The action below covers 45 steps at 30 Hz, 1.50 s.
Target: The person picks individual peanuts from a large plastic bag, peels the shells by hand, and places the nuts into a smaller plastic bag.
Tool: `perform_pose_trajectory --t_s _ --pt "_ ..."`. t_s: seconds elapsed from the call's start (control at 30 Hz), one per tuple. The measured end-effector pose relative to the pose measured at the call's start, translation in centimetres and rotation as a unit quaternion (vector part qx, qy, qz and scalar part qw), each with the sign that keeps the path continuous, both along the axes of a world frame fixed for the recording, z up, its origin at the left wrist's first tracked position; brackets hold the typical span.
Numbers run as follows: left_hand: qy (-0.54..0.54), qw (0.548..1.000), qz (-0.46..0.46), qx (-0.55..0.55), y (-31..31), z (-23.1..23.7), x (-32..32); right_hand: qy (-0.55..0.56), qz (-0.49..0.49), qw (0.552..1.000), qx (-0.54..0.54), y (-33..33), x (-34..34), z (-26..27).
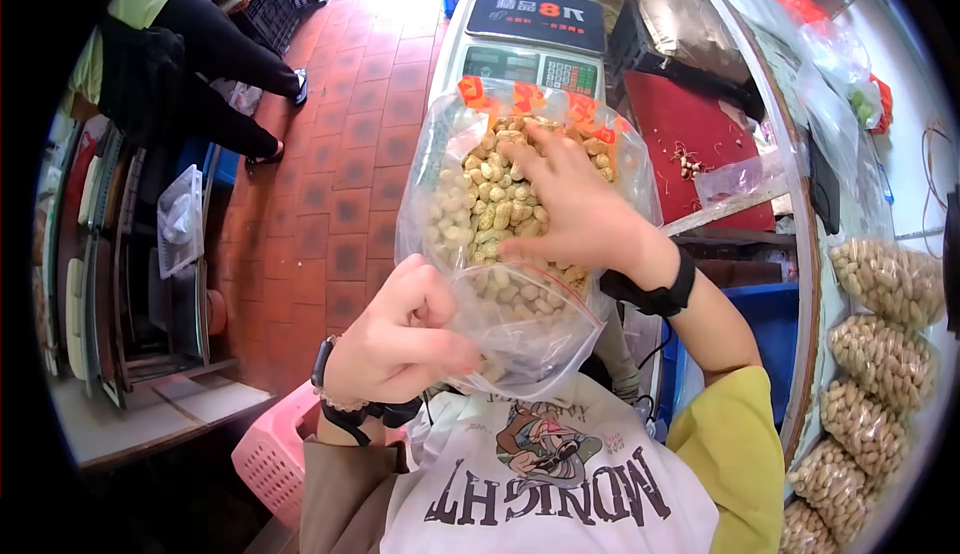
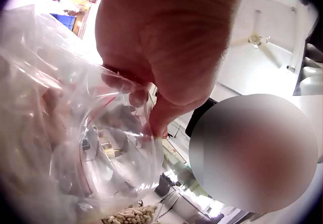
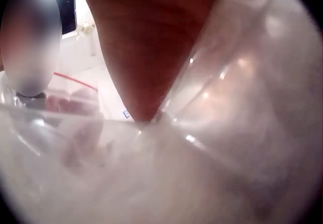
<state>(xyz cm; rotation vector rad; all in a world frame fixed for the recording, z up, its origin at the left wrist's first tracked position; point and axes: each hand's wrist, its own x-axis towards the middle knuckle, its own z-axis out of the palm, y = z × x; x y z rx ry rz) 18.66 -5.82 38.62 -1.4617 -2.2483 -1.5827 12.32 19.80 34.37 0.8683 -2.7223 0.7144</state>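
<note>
clear bag (image 1: 530,349) of peanuts (image 1: 495,194), near side of the scale (image 1: 530,66)
left hand (image 1: 400,332) pinches the bag's near left edge; right hand (image 1: 578,202) lies relaxed, fingers spread, on the peanuts.

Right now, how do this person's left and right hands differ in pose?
The left hand is curled, gripping the edge of the clear bag; the right hand has its fingers spread over the peanuts. The left hand is nearer the white shirt, while the right hand reaches farther out. Both are bare, with black straps at the wrists.
</note>
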Motion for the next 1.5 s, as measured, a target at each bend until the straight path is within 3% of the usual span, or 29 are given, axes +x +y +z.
perform_pose_trajectory --t_s 0.1,0.3,0.5,0.63,0.73,0.8,0.83,0.9,0.93,0.97,1.0,1.03,1.1,1.17,1.23,1.37,1.47,1.5 --pt "-0.012 1.000 0.003 0.009 0.2 -0.3 0.0 -0.045 0.041 0.994 0.092 -1.0 -0.2 -0.2" --pt "-0.029 0.999 0.012 0.025 0.4 -0.9 0.0 -0.026 0.134 0.985 0.109 -0.2 -1.1 -0.2" --pt "-0.071 0.995 0.047 0.057 -0.3 -1.4 1.3 0.076 0.127 0.984 0.101 -0.3 0.0 -1.1" --pt "-0.074 0.995 0.035 0.049 -0.3 -1.3 1.4 0.059 0.152 0.978 0.127 0.0 -0.2 -0.8" --pt "-0.060 0.997 0.027 0.038 -0.1 -0.9 1.4 0.039 0.175 0.979 0.098 0.2 -0.2 0.0" --pt "-0.058 0.997 0.026 0.032 0.1 -1.0 1.5 -0.082 0.116 0.990 0.023 0.0 0.5 0.9" --pt "-0.055 0.998 0.024 0.025 0.2 -1.0 1.5 -0.082 0.118 0.989 0.024 0.0 0.1 0.6" --pt "-0.072 0.996 0.029 0.033 0.7 -1.3 1.6 -0.048 0.143 0.972 -0.181 -0.3 -1.0 0.4" --pt "-0.090 0.995 0.033 0.039 1.0 -1.4 1.6 -0.048 0.143 0.972 -0.181 -0.3 -0.9 1.1" --pt "-0.090 0.995 0.033 0.039 1.1 -1.4 1.4 -0.272 0.093 0.898 -0.334 0.0 -0.7 2.1" --pt "-0.079 0.996 0.030 0.014 1.3 -1.4 1.1 -0.473 0.035 0.750 -0.461 -0.1 -0.5 3.5" --pt "-0.069 0.997 0.027 -0.011 1.5 -1.4 0.8 -0.473 0.035 0.750 -0.460 0.0 -0.3 4.3" --pt "-0.081 0.996 0.026 -0.009 2.1 -1.3 0.5 -0.552 0.081 0.616 -0.556 0.2 -0.1 5.7" --pt "-0.092 0.995 0.025 -0.007 2.5 -1.4 0.2 -0.562 0.070 0.607 -0.557 -0.1 1.0 6.9" --pt "-0.148 0.987 0.010 0.069 2.8 -2.0 0.0 -0.610 0.130 0.539 -0.566 -0.2 2.0 7.5" --pt "-0.165 0.974 0.013 0.154 3.1 -3.1 -0.1 -0.664 0.142 0.566 -0.468 -0.3 3.7 7.6" --pt "-0.198 0.964 -0.023 0.178 3.0 -3.2 0.3 -0.709 0.127 0.508 -0.473 -0.6 4.7 6.8" --pt "-0.192 0.968 -0.015 0.162 2.9 -3.1 0.4 -0.708 0.126 0.507 -0.474 -0.7 4.8 6.5"
